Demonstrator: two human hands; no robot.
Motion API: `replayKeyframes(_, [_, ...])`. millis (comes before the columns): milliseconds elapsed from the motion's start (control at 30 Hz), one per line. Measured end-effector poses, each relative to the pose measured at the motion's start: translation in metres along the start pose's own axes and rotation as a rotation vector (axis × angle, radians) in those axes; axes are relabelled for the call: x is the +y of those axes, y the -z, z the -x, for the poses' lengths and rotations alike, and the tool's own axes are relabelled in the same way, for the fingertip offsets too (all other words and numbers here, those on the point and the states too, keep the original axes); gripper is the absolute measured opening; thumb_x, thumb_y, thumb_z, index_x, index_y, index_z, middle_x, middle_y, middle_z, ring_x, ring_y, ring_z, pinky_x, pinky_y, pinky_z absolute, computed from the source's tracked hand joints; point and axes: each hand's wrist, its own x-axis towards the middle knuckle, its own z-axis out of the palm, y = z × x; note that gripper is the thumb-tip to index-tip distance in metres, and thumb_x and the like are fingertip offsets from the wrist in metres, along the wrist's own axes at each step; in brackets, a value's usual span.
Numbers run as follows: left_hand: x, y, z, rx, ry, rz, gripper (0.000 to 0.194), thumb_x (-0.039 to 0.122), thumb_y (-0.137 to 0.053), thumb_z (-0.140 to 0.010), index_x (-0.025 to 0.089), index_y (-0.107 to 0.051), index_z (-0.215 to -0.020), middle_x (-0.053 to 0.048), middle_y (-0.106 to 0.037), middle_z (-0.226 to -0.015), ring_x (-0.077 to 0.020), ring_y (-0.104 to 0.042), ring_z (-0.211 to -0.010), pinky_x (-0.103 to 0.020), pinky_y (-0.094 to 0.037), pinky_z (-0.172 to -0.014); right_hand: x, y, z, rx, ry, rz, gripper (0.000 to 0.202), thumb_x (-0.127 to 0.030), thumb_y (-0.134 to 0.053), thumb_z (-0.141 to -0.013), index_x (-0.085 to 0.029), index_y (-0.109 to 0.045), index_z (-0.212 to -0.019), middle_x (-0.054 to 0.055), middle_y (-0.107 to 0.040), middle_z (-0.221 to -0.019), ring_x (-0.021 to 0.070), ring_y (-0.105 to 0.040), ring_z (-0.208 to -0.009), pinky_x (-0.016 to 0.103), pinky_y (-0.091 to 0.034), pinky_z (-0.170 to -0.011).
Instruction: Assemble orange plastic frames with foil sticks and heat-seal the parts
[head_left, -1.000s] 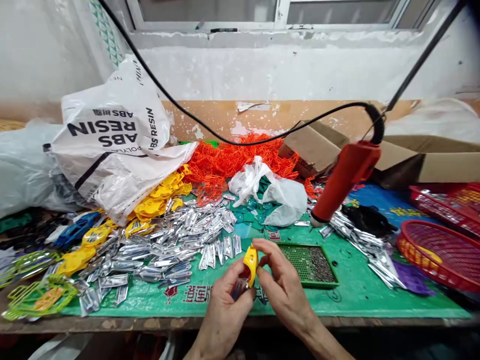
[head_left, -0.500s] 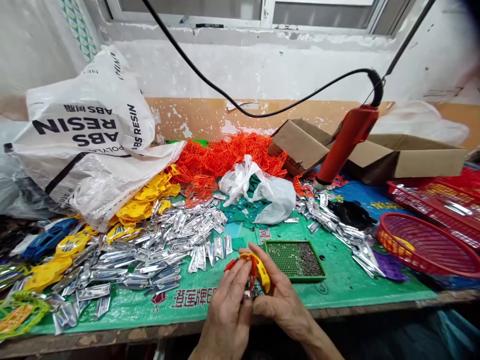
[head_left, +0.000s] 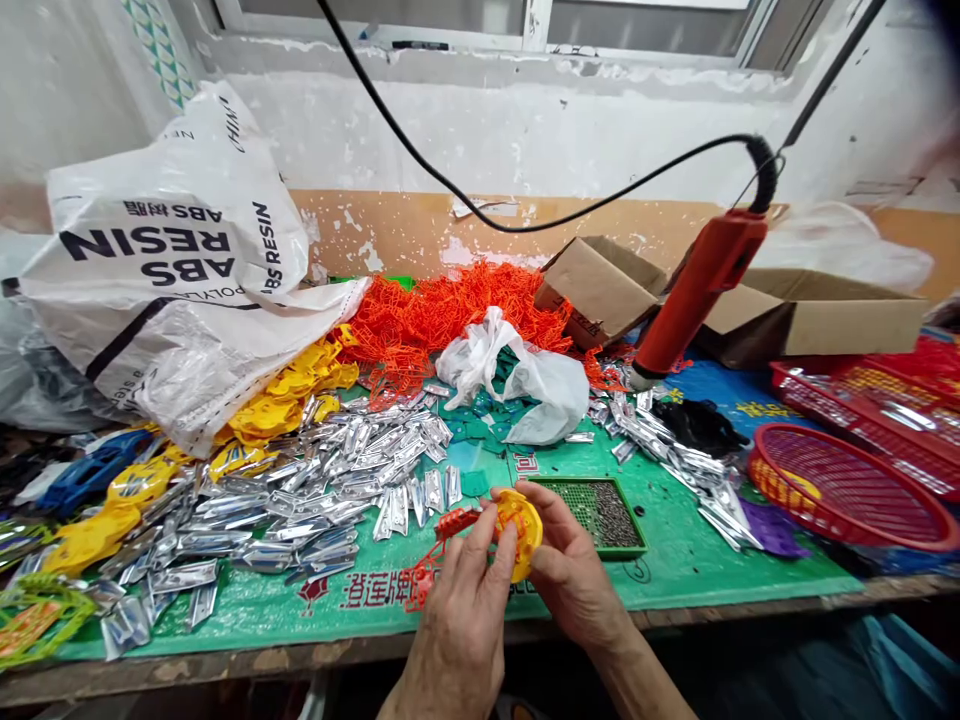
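Observation:
A rounded yellow plastic piece [head_left: 529, 537] is held up above the front of the table between both hands. My right hand [head_left: 577, 575] grips it at its right edge, thumb in front and fingers behind. My left hand [head_left: 466, 610] presses fingertips against its left side. An orange-red plastic frame [head_left: 453, 523] sticks out leftward from behind my left hand's fingers and seems to be held in them. Just behind my right hand lies a green tray [head_left: 634, 550] of small dark metal screws, partly covered by the fingers.
Silver metal plates [head_left: 285, 525] are heaped at left, with yellow plastic parts [head_left: 289, 390] and orange-red frames [head_left: 465, 320] behind. A red electric screwdriver [head_left: 701, 295] hangs at right by its cable. Also around are a white bag [head_left: 525, 395], a cardboard box [head_left: 600, 290] and a red basket [head_left: 847, 480].
The yellow piece has turned so its broad face shows. The orange-red frame, earlier between the hands, now extends left of the left hand. The view has shifted slightly.

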Motion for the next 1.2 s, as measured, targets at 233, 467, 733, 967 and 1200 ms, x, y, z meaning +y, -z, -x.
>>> replayKeyframes(233, [0.0, -0.008, 0.001, 0.008, 0.0, -0.036, 0.07, -0.004, -0.036, -0.089, 0.015, -0.021, -0.155, -0.02, -0.047, -0.147, -0.0296, -0.046, -0.131, -0.044, -0.043, -0.103, 0.001, -0.001, 0.0, -0.025, 0.024, -0.013, 0.059, -0.04, -0.092, -0.06, -0.029, -0.066, -0.112, 0.007, -0.065, -0.125, 0.0256, -0.062, -0.112, 0.034, -0.053, -0.089])
replayKeyframes(467, [-0.001, -0.006, -0.001, 0.001, -0.016, -0.059, 0.067, 0.002, -0.036, -0.092, 0.015, -0.021, -0.155, -0.019, -0.052, -0.144, -0.029, -0.053, -0.124, -0.041, -0.049, -0.095, 0.002, 0.002, -0.001, -0.079, 0.044, 0.072, 0.057, -0.046, -0.087, -0.066, -0.028, -0.065, -0.116, 0.008, -0.067, -0.121, 0.0263, -0.061, -0.114, 0.04, -0.047, -0.1])
replayKeyframes(733, [-0.005, 0.0, -0.003, -0.041, -0.054, -0.046, 0.063, 0.002, -0.042, -0.089, 0.012, -0.031, -0.151, -0.021, -0.052, -0.143, -0.0288, -0.053, -0.126, -0.041, -0.049, -0.097, 0.005, -0.001, 0.001, -0.045, 0.057, 0.133, 0.06, -0.048, -0.087, -0.064, -0.028, -0.065, -0.117, 0.009, -0.067, -0.12, 0.0276, -0.061, -0.113, 0.042, -0.048, -0.1])
replayKeyframes(967, [0.003, 0.018, -0.019, 0.037, 0.173, 0.307, 0.024, 0.01, -0.048, -0.091, 0.011, -0.068, -0.105, -0.013, -0.073, -0.094, -0.0227, -0.068, -0.091, -0.03, -0.055, -0.081, -0.007, -0.013, 0.0, -0.082, 0.22, 0.708, 0.043, -0.047, -0.056, -0.094, -0.033, -0.056, -0.135, 0.003, -0.056, -0.126, 0.0207, -0.054, -0.115, 0.03, -0.046, -0.099])
replayKeyframes(1200, [-0.014, 0.052, -0.026, -0.233, 0.86, 1.129, 0.026, 0.036, -0.066, -0.086, 0.017, -0.074, -0.103, -0.003, -0.069, -0.08, -0.016, -0.061, -0.074, -0.023, -0.05, -0.067, -0.025, -0.011, -0.021, -0.278, 0.185, 0.814, 0.045, -0.042, -0.066, -0.088, -0.024, -0.062, -0.129, 0.004, -0.063, -0.106, 0.0182, -0.059, -0.092, 0.031, -0.05, -0.085])
